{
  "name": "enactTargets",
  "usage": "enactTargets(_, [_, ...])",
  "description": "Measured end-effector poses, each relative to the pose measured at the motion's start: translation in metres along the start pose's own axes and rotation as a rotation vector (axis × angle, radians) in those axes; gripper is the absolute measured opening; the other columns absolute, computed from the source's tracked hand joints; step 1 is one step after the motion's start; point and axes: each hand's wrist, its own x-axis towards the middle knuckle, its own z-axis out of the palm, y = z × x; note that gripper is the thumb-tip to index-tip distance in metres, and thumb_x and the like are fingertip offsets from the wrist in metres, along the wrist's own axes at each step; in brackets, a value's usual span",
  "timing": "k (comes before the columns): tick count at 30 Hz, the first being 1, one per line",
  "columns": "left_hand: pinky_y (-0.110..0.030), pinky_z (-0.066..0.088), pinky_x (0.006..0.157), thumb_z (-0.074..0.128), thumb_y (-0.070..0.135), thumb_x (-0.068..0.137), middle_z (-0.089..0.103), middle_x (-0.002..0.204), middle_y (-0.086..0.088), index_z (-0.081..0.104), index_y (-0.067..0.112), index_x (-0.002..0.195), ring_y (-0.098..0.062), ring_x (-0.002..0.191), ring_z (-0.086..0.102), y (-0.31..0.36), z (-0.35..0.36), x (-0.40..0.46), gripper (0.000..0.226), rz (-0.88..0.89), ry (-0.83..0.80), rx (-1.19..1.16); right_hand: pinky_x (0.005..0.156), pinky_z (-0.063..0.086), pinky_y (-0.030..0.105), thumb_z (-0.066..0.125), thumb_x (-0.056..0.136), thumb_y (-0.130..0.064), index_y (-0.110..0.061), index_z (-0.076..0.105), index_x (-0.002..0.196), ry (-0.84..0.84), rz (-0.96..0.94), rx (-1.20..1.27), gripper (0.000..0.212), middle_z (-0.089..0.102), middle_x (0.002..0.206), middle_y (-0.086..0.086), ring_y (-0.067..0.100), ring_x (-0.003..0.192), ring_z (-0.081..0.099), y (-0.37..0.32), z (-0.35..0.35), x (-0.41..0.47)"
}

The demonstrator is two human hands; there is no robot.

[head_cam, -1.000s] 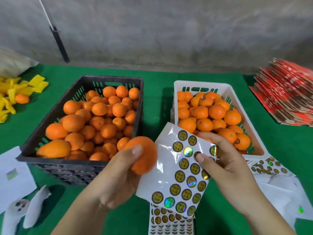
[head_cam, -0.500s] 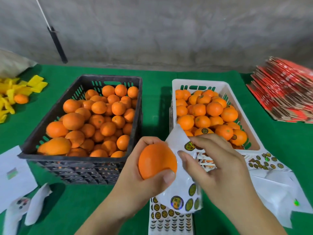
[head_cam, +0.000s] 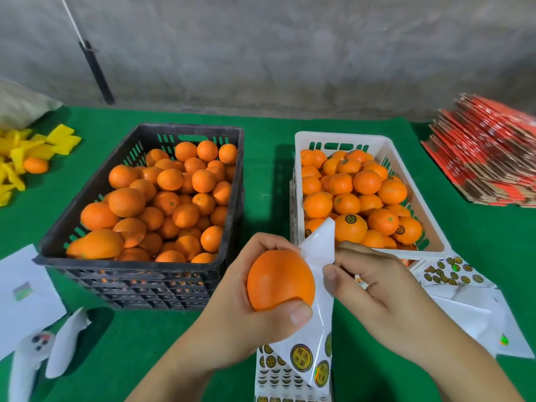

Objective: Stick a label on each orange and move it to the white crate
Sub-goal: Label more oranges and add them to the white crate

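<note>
My left hand (head_cam: 232,309) grips an orange (head_cam: 280,280) in front of the two crates, thumb under it and fingers over its top. My right hand (head_cam: 374,297) pinches a white label sheet (head_cam: 319,314) that hangs folded right beside the orange; round gold-and-black labels show on its lower part. The black crate (head_cam: 229,198) at the left is full of unlabelled oranges. The white crate (head_cam: 388,152) at the right holds many oranges, some with labels facing up.
More label sheets (head_cam: 446,271) lie by the white crate's near corner and under my hands. White papers (head_cam: 23,294) and peeled backing lie at the left. Yellow scraps with one orange (head_cam: 35,165) sit far left, a red carton stack (head_cam: 490,152) far right.
My left hand brought the orange up and toward the middle. The label sheet, spread flat a second ago, now hangs folded against the orange, with my right hand higher on it.
</note>
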Motion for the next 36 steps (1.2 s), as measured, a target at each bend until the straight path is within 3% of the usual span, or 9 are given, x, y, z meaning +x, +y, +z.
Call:
enactTargets(3, [-0.026,0.056,0.073,0.089,0.052,0.067,0.065,0.113,0.011,0.060,0.029,0.120,-0.014,0.097,0.069,-0.002,-0.001,-0.001,0.065,-0.029,0.002,-0.053,0.072,0.046,0.036,0.052,0.102,-0.041,-0.012,0.067,0.087,0.010,0.056,0.129,0.036,0.058,0.083,-0.001,0.019,0.079,0.056,0.008,0.001,0.000])
enactTargets(7, [-0.024,0.056,0.073,0.082,0.038,0.069,0.064,0.112,0.014,0.059,0.029,0.122,-0.013,0.097,0.069,-0.008,0.002,-0.002,0.059,-0.020,0.038,-0.017,0.069,0.046,0.028,0.066,0.092,-0.038,-0.029,0.069,0.100,0.264,0.017,-0.033,0.012,0.059,0.087,-0.005,0.020,0.080,0.059,0.006,0.011,0.000])
enactTargets(16, [-0.022,0.055,0.073,0.083,0.038,0.070,0.064,0.113,0.011,0.059,0.030,0.121,-0.011,0.096,0.068,-0.009,0.003,-0.003,0.058,0.017,0.015,0.016,0.069,0.047,0.041,0.056,0.102,-0.033,-0.009,0.072,0.089,0.110,0.015,0.032,0.031,0.060,0.075,0.001,0.021,0.073,0.055,0.004,0.016,-0.001])
enactTargets(21, [-0.024,0.055,0.073,0.082,0.039,0.069,0.065,0.113,0.011,0.059,0.029,0.122,-0.013,0.097,0.069,-0.013,0.001,-0.003,0.059,0.007,0.012,-0.006,0.065,0.044,0.025,0.056,0.106,-0.029,-0.013,0.073,0.089,0.049,0.081,0.256,0.029,0.060,0.071,-0.005,0.010,0.068,0.053,0.013,0.009,-0.002])
enactTargets(24, [-0.024,0.055,0.073,0.083,0.035,0.070,0.065,0.113,0.007,0.058,0.024,0.123,-0.015,0.096,0.069,-0.016,0.000,-0.001,0.059,-0.005,0.036,-0.060,0.066,0.046,0.015,0.065,0.102,-0.007,-0.028,0.080,0.085,0.358,0.189,0.355,0.031,0.066,0.069,-0.011,0.003,0.065,0.056,0.018,0.006,0.001])
enactTargets(27, [-0.024,0.055,0.073,0.089,0.043,0.069,0.066,0.112,0.005,0.058,0.023,0.122,-0.014,0.095,0.069,-0.018,0.003,0.001,0.065,-0.029,0.070,-0.091,0.072,0.055,0.020,0.069,0.100,-0.030,-0.042,0.080,0.097,0.691,0.090,0.327,0.017,0.075,0.083,-0.011,0.009,0.075,0.067,0.005,0.008,0.001])
enactTargets(31, [-0.028,0.056,0.078,0.093,0.059,0.064,0.067,0.114,0.003,0.059,0.026,0.121,-0.015,0.097,0.069,-0.021,0.010,0.004,0.074,-0.080,0.043,-0.154,0.080,0.050,0.017,0.066,0.100,-0.023,-0.030,0.078,0.111,0.447,-0.233,0.037,0.018,0.069,0.110,-0.013,0.011,0.102,0.069,-0.018,0.025,-0.001])
enactTargets(33, [-0.035,0.057,0.084,0.095,0.057,0.062,0.068,0.113,-0.001,0.060,0.024,0.121,-0.020,0.101,0.068,-0.023,0.011,0.004,0.076,-0.096,0.046,-0.212,0.080,0.050,0.023,0.065,0.101,-0.020,-0.021,0.076,0.122,0.297,-0.243,0.044,0.024,0.062,0.116,-0.008,0.017,0.108,0.065,-0.017,0.026,-0.003])
enactTargets(36, [-0.045,0.055,0.092,0.096,0.064,0.053,0.069,0.116,-0.008,0.061,0.023,0.122,-0.029,0.105,0.067,-0.026,0.014,0.004,0.088,-0.175,0.145,-0.282,0.096,0.047,0.025,0.073,0.094,-0.033,-0.029,0.060,0.147,0.118,-0.204,-0.089,0.054,0.048,0.133,-0.013,0.019,0.127,0.054,-0.009,0.022,-0.010])
